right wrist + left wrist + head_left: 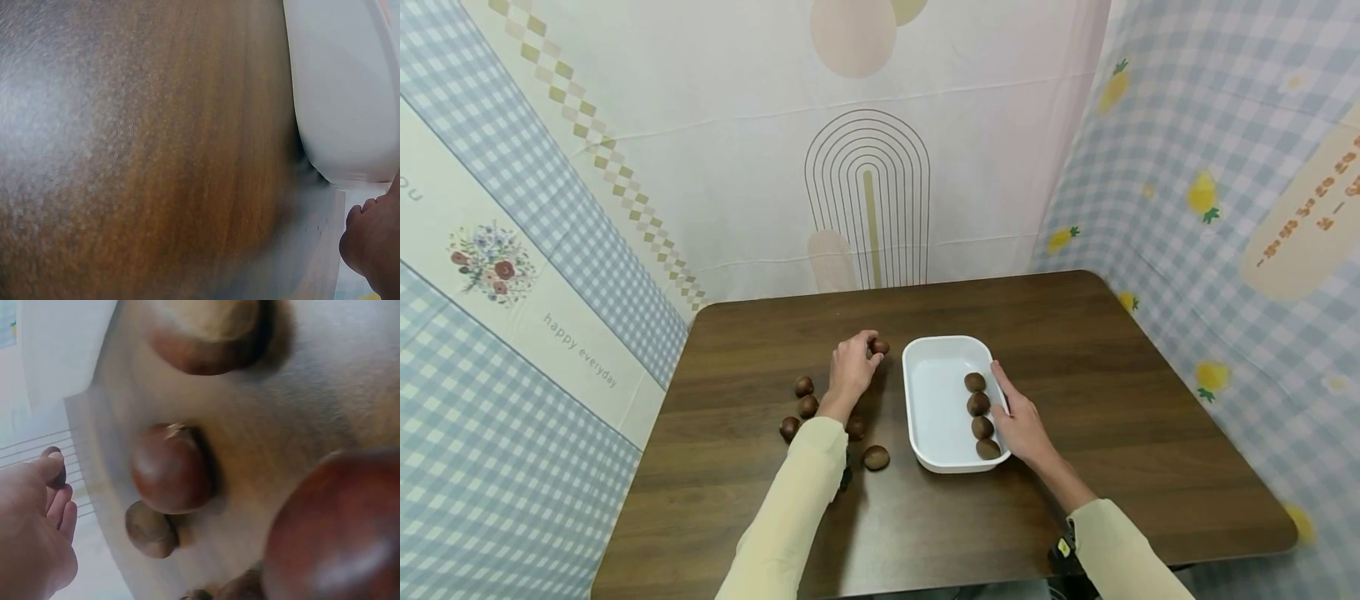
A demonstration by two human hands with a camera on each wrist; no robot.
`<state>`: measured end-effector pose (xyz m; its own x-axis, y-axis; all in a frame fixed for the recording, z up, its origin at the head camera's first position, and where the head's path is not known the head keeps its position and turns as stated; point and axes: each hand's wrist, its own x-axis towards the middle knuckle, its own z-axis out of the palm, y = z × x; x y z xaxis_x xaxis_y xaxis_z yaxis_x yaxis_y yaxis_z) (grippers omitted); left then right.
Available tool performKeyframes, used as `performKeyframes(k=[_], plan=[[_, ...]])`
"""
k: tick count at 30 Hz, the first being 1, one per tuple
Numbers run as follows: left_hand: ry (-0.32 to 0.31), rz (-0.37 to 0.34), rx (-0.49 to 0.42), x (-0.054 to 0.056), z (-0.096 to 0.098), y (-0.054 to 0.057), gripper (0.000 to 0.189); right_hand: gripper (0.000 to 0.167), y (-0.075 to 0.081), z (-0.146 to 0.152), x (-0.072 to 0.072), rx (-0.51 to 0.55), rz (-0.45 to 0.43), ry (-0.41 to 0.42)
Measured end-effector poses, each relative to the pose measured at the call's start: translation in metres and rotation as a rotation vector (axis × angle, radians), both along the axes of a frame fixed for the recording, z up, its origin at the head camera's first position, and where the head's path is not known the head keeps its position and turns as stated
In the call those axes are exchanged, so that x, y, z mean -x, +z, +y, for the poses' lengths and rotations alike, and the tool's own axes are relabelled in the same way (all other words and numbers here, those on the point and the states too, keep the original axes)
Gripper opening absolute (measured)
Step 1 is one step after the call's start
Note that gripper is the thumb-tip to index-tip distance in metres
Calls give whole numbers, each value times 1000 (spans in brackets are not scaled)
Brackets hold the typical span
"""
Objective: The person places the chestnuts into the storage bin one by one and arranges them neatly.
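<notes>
My left hand (852,367) pinches a chestnut (880,346) between thumb and fingers, just left of a white rectangular tray (936,462). The same chestnut (59,477) shows at the fingertips in the left wrist view. Inside the tray, several chestnuts (978,404) form a line along the right wall. My right hand (1022,425) grips the tray's right rim, its thumb over the edge and its fingers along the outside. The right wrist view shows only part of this hand (375,240), beside the tray's outer wall (350,106).
Several loose chestnuts (807,406) lie on the brown wooden table (730,467) around my left forearm. One chestnut (876,457) sits between that forearm and the tray. Patterned cloth (737,183) hangs behind the table and at both sides.
</notes>
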<state>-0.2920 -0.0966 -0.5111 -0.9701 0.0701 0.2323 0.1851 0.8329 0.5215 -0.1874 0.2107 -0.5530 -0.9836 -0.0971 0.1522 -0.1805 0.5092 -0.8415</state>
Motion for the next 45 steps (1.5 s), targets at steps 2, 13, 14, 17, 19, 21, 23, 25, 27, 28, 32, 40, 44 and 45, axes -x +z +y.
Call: performKeyframes(k=[2,13,14,17,19,21,23,25,27,28,32,40,44,45], plan=[[5,-5,-4,2,1,4,42,72,0,0,0,-2,-1,1],[-8,37,-14,6,26,21,43,72,-1,-1,0,-2,-3,-10],[-8,40,-13,6,30,22,42,72,-1,-1,0,-4,-2,-10],[-14,49,-21,7,41,24,42,73,-2,-1,1,0,1,-7],[-22,55,-17,8,48,25,42,73,-2,-1,2,1,0,-5],[-30,61,-9,8,55,25,42,72,-2,0,2,5,-2,-3],[-38,62,-1,8,62,25,42,72,-2,0,3,8,-6,-2],[-44,56,0,7,68,25,43,72,-2,0,4,8,-7,0],[-47,49,-1,6,74,25,43,72,-2,0,4,7,-8,0],[-49,46,-2,5,77,24,43,71,-2,0,5,7,-10,1],[-53,45,-6,4,86,22,44,71,-1,0,5,8,-16,-2],[-67,45,-3,-1,102,15,43,72,2,-3,4,5,-22,-11],[-70,51,0,-3,106,8,42,73,3,-5,3,-1,-30,-15],[-71,52,-2,-4,106,7,42,73,3,-6,2,-4,-35,-18]])
